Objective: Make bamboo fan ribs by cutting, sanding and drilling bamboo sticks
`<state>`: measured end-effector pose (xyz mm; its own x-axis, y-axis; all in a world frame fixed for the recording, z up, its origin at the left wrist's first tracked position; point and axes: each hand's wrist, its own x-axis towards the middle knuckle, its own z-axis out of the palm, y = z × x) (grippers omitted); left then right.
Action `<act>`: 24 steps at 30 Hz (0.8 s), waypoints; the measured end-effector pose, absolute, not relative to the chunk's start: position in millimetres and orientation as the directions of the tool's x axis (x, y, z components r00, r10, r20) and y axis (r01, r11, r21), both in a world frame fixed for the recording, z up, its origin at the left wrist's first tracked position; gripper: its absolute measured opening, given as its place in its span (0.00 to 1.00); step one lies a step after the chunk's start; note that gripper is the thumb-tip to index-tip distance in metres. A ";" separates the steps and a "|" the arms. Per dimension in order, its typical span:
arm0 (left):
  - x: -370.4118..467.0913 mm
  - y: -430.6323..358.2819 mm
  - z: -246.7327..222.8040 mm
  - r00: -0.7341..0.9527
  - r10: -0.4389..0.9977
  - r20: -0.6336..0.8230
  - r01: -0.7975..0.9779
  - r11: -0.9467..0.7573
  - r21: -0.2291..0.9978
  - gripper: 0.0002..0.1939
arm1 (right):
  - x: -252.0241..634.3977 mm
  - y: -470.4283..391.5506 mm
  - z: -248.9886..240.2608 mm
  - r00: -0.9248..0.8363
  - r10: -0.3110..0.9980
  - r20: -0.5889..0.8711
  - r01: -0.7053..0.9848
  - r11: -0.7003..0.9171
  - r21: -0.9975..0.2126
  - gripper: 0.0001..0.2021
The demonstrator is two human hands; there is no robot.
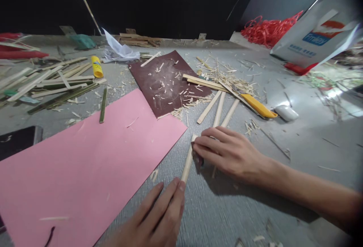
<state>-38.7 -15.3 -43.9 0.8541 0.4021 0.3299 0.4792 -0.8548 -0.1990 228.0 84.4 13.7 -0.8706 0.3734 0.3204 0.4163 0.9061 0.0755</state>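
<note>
A pale bamboo strip (187, 163) lies slanted on the grey table. My left hand (161, 216) presses its fingertips together over the strip's near end and holds it down. Beside the far end, my right hand (232, 150) is closed with its fingers bent. Under those fingers a small dark brown piece, perhaps sandpaper, shows only in part (199, 159). Several more bamboo strips (219, 111) lie just beyond the right hand and run partly beneath it. A yellow utility knife (258, 106) rests farther right.
Pink paper (93, 156) covers the left side, with a dark brown sheet (167, 80) and shavings behind it. A yellow glue stick (96, 67) and bamboo pieces (56, 80) lie at the back left. A white bag (317, 35) stands right, near red plastic string (266, 29).
</note>
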 end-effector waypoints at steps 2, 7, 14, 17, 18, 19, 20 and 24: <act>-38.3 -16.2 -43.1 0.850 0.408 0.334 0.484 -0.854 -0.188 0.19 | 227.1 86.9 13.8 -0.884 0.337 0.324 0.385 0.918 0.096 0.19; -38.1 -16.4 -39.8 0.839 0.418 0.349 0.493 -0.855 -0.162 0.21 | 220.4 78.8 10.6 -0.899 0.296 0.322 0.308 0.951 -0.013 0.20; -37.4 -14.3 -33.9 0.851 0.408 0.331 0.481 -0.858 -0.181 0.17 | 229.0 93.5 11.1 -0.877 0.362 0.316 0.408 0.908 0.094 0.14; -37.9 -13.5 -35.5 0.857 0.384 0.344 0.466 -0.862 -0.197 0.17 | 222.7 84.2 10.7 -0.900 0.304 0.313 0.332 0.943 0.038 0.16; -38.2 -13.4 -36.1 0.863 0.376 0.338 0.457 -0.865 -0.205 0.18 | 220.4 80.4 10.1 -0.908 0.283 0.310 0.297 0.955 -0.001 0.18; -38.4 -13.4 -36.4 0.869 0.369 0.330 0.449 -0.868 -0.213 0.18 | 219.1 78.0 9.5 -0.913 0.266 0.311 0.269 0.963 -0.033 0.18; -38.4 -13.3 -36.5 0.872 0.371 0.320 0.449 -0.867 -0.218 0.18 | 219.0 77.7 8.9 -0.912 0.260 0.318 0.259 0.965 -0.047 0.19; -37.4 -12.5 -34.6 0.866 0.378 0.327 0.461 -0.857 -0.230 0.18 | 227.4 92.9 8.5 -0.870 0.353 0.345 0.395 0.917 0.057 0.14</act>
